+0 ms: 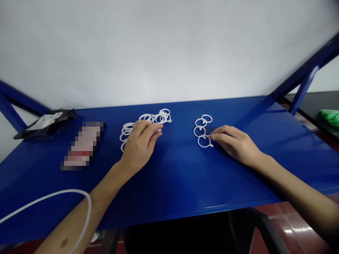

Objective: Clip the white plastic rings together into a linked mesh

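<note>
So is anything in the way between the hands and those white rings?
Nothing visible. The left hand already rests on the loose pile of white rings, and the right hand has its fingertips at the short row of rings. Only bare blue table lies between the two groups.

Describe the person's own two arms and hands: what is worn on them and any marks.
Both forearms are bare, with no sleeves in view. The left hand and right hand wear no gloves, and no rings, watch or bracelet show. The left forearm carries a small dark oval mark near the bottom edge. A thin white cable curves across that same forearm. The fingers are slender with short nails.
</note>
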Demonstrator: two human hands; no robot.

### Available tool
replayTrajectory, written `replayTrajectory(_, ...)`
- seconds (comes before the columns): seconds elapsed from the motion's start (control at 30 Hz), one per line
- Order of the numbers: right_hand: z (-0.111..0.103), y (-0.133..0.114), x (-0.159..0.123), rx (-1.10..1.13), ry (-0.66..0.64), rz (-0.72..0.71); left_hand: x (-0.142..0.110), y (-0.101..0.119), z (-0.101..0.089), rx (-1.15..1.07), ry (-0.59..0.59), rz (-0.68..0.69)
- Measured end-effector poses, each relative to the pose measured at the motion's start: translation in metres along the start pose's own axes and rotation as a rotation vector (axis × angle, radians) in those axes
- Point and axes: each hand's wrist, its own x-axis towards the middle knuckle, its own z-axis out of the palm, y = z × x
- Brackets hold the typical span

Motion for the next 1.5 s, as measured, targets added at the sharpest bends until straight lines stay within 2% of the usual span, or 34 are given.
replayTrajectory(0.1, 0.007, -0.030, 0.012, 0.050, 0.080, -0.048, -0.003, 0.012, 0.002, -0.273, -0.076, -0.117)
replayTrajectory(0.17, 0.016, -0.052, 0.024, 0.155, 0.058, -0.038, -0.006, 0.021, 0.006, -0.472, -0.159, -0.232)
replayTrajectory(0.27, 0.033, -0.078, 0.041, 0.363, 0.025, 0.082, -0.012, 0.028, 0.011, -0.755, -0.246, -0.375)
replayTrajectory(0.37, 0.046, -0.089, 0.051, 0.565, 0.040, 0.229, -0.014, 0.031, 0.012, -0.878, -0.242, -0.423)
replayTrajectory(0.47, 0.052, -0.089, 0.052, 0.703, 0.105, 0.349, -0.013, 0.033, 0.011, -0.871, -0.210, -0.430)
replayTrajectory(0.53, 0.052, -0.087, 0.050, 0.722, 0.140, 0.366, -0.012, 0.036, 0.011, -0.860, -0.192, -0.435)
replayTrajectory(0.7, 0.049, -0.086, 0.044, 0.643, 0.180, 0.281, -0.013, 0.043, 0.013, -0.823, -0.127, -0.376)
replayTrajectory(0.9, 0.047, -0.087, 0.035, 0.588, 0.151, 0.172, -0.019, 0.046, 0.017, -0.748, -0.078, -0.195)
replayTrajectory(1.03, 0.047, -0.084, 0.033, 0.580, 0.133, 0.167, -0.020, 0.047, 0.018, -0.670, -0.070, -0.118)
replayTrajectory(1.17, 0.045, -0.082, 0.038, 0.507, 0.226, 0.171, -0.013, 0.049, 0.014, -0.511, -0.051, -0.063)
replayTrajectory(1.27, 0.042, -0.083, 0.040, 0.417, 0.273, 0.199, -0.010, 0.050, 0.012, -0.355, 0.006, -0.029)
replayTrajectory(1.5, 0.041, -0.085, 0.030, 0.414, 0.169, 0.149, -0.020, 0.048, 0.023, -0.312, 0.006, 0.152)
